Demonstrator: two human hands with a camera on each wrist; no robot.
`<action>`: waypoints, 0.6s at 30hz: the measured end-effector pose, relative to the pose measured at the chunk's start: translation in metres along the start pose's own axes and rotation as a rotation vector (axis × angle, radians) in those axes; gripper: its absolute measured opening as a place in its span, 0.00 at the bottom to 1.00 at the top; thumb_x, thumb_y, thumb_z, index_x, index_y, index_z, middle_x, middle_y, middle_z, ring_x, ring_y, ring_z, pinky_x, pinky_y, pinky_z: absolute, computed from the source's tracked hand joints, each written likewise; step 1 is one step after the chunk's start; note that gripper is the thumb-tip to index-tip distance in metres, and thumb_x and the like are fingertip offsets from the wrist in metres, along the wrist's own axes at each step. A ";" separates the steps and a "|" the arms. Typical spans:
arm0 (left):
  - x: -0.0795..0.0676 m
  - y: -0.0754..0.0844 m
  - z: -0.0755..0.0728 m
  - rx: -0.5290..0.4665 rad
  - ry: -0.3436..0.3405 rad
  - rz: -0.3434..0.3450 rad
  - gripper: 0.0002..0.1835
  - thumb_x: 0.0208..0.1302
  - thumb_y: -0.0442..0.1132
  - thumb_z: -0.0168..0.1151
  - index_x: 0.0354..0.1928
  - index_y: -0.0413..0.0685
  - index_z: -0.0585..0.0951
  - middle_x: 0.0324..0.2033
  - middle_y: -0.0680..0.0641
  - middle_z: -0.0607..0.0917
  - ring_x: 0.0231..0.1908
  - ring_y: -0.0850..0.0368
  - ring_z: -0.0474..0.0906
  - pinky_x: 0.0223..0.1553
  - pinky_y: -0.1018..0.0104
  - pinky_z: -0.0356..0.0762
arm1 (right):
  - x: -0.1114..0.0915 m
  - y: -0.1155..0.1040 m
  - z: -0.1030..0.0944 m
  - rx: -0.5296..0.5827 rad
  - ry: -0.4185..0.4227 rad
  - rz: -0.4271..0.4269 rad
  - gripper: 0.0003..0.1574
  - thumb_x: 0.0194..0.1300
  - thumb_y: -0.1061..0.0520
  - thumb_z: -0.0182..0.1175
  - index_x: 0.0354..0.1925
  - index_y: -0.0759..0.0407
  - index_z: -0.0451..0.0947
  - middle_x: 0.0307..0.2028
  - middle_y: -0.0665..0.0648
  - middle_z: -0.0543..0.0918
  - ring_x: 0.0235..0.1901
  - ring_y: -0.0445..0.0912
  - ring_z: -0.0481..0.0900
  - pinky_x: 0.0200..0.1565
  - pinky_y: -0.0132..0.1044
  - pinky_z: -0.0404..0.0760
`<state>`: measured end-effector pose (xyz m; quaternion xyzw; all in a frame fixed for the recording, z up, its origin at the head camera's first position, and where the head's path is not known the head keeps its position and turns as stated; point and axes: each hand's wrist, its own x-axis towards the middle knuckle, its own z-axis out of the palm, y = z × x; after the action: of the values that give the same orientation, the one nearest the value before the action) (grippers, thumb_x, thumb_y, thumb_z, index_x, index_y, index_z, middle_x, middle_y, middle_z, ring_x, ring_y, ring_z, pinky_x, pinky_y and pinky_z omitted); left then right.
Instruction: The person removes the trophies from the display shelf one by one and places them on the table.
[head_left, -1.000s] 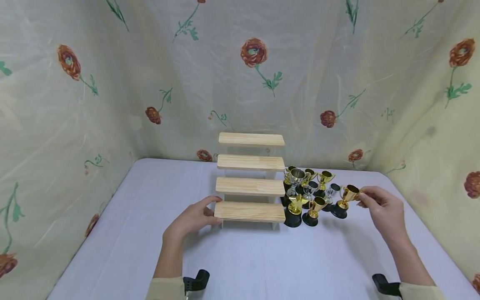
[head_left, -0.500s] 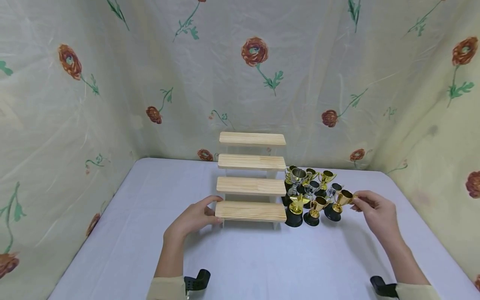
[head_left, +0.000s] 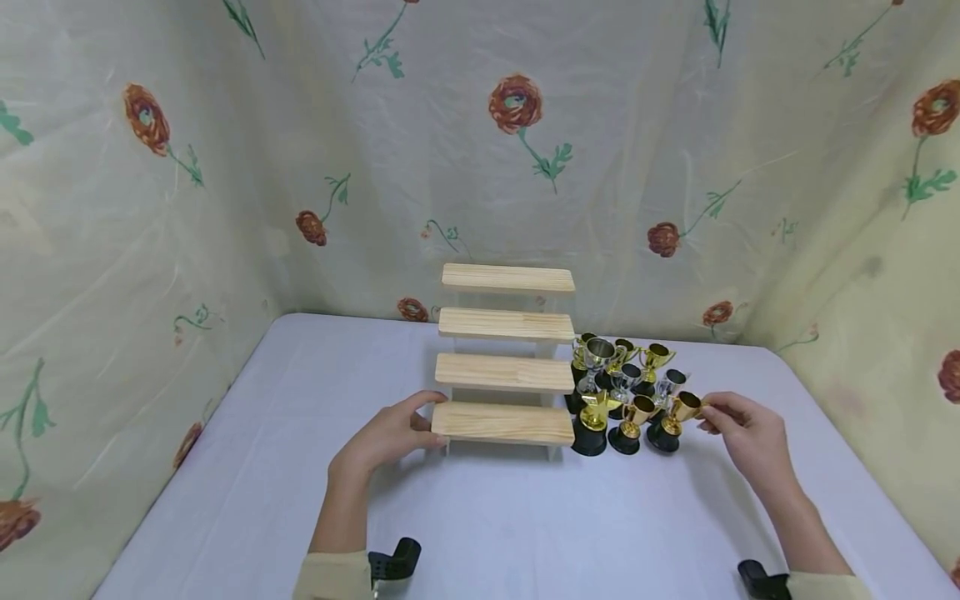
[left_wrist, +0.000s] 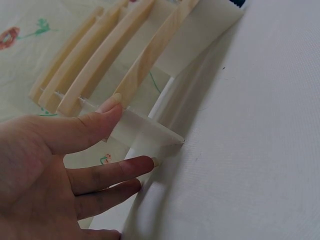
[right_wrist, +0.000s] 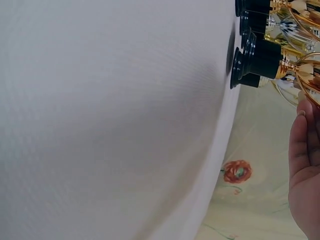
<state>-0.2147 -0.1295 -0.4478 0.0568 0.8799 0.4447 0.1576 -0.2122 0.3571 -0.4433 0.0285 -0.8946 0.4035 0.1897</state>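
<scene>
My left hand (head_left: pixel 390 431) holds the left end of a tiered wooden display stand (head_left: pixel 504 423). Its thumb presses the end of the lowest plank (left_wrist: pixel 150 60), while other fingers extend beside the white side panel (left_wrist: pixel 145 127). On the right, my right hand (head_left: pixel 750 429) pinches one handle of a small gold trophy cup (head_left: pixel 681 410) with a black base. That cup stands upright at the front right of a cluster of trophies, its base (right_wrist: pixel 257 60) right at the tablecloth. Beside it are another gold cup (head_left: pixel 636 417) and a gold star trophy (head_left: pixel 596 417).
More gold and silver trophy cups (head_left: pixel 598 357) crowd close together against the stand's right side. A white cloth covers the table (head_left: pixel 480 517). Flower-printed curtains (head_left: pixel 360 125) enclose the table at the back and sides.
My right hand has brought the gold trophy cup left and slightly nearer, into line with the front trophies. The left hand has stayed at the stand's end.
</scene>
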 end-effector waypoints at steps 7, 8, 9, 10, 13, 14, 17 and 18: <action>0.000 0.000 -0.001 0.007 -0.001 -0.001 0.31 0.58 0.48 0.72 0.64 0.71 0.73 0.44 0.48 0.88 0.45 0.52 0.81 0.41 0.54 0.76 | -0.001 0.005 0.006 -0.012 -0.015 0.004 0.08 0.68 0.67 0.60 0.43 0.71 0.82 0.29 0.63 0.88 0.24 0.30 0.82 0.29 0.26 0.80; 0.000 0.000 -0.001 0.007 -0.001 -0.001 0.31 0.58 0.48 0.72 0.64 0.71 0.73 0.44 0.48 0.88 0.44 0.52 0.81 0.41 0.54 0.76 | -0.001 0.005 0.007 -0.014 -0.015 0.008 0.08 0.68 0.67 0.60 0.43 0.71 0.82 0.29 0.63 0.88 0.24 0.31 0.82 0.29 0.26 0.80; 0.000 0.001 -0.001 0.006 -0.001 0.000 0.31 0.58 0.48 0.72 0.64 0.71 0.73 0.44 0.48 0.88 0.45 0.52 0.81 0.41 0.54 0.76 | -0.001 0.005 0.008 -0.015 -0.013 0.010 0.08 0.68 0.67 0.60 0.43 0.71 0.82 0.29 0.63 0.88 0.24 0.31 0.82 0.29 0.26 0.80; -0.001 0.001 -0.001 0.007 -0.001 0.001 0.31 0.58 0.48 0.72 0.64 0.71 0.73 0.44 0.48 0.88 0.45 0.52 0.81 0.41 0.54 0.76 | -0.002 0.005 0.008 -0.011 -0.012 0.012 0.08 0.68 0.67 0.59 0.43 0.71 0.82 0.29 0.62 0.88 0.24 0.31 0.82 0.29 0.26 0.80; -0.001 0.001 -0.001 0.007 -0.002 0.000 0.31 0.58 0.48 0.72 0.64 0.72 0.73 0.44 0.48 0.88 0.45 0.52 0.81 0.41 0.54 0.76 | -0.002 0.004 0.008 -0.001 -0.008 0.015 0.08 0.68 0.67 0.60 0.43 0.71 0.82 0.28 0.58 0.88 0.24 0.31 0.82 0.30 0.26 0.81; -0.001 0.001 -0.001 0.008 -0.001 0.000 0.31 0.58 0.48 0.72 0.64 0.72 0.73 0.44 0.48 0.88 0.45 0.52 0.81 0.41 0.54 0.76 | -0.003 0.003 0.008 0.002 -0.008 0.013 0.08 0.68 0.66 0.60 0.43 0.71 0.82 0.28 0.55 0.88 0.25 0.31 0.83 0.30 0.26 0.81; 0.000 0.000 -0.001 0.009 -0.001 0.006 0.31 0.58 0.48 0.72 0.64 0.72 0.73 0.45 0.48 0.88 0.45 0.52 0.81 0.40 0.55 0.76 | -0.003 0.003 0.008 0.006 -0.004 0.009 0.09 0.68 0.66 0.60 0.43 0.70 0.82 0.27 0.48 0.88 0.25 0.31 0.83 0.30 0.27 0.81; 0.000 0.000 -0.001 0.010 -0.001 0.008 0.31 0.58 0.48 0.72 0.64 0.72 0.73 0.45 0.48 0.88 0.45 0.52 0.82 0.40 0.55 0.76 | -0.003 0.003 0.008 0.003 -0.003 0.009 0.09 0.68 0.66 0.60 0.43 0.70 0.82 0.27 0.47 0.88 0.25 0.31 0.83 0.30 0.27 0.81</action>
<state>-0.2152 -0.1304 -0.4469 0.0615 0.8817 0.4411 0.1560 -0.2126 0.3527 -0.4513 0.0257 -0.8944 0.4058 0.1864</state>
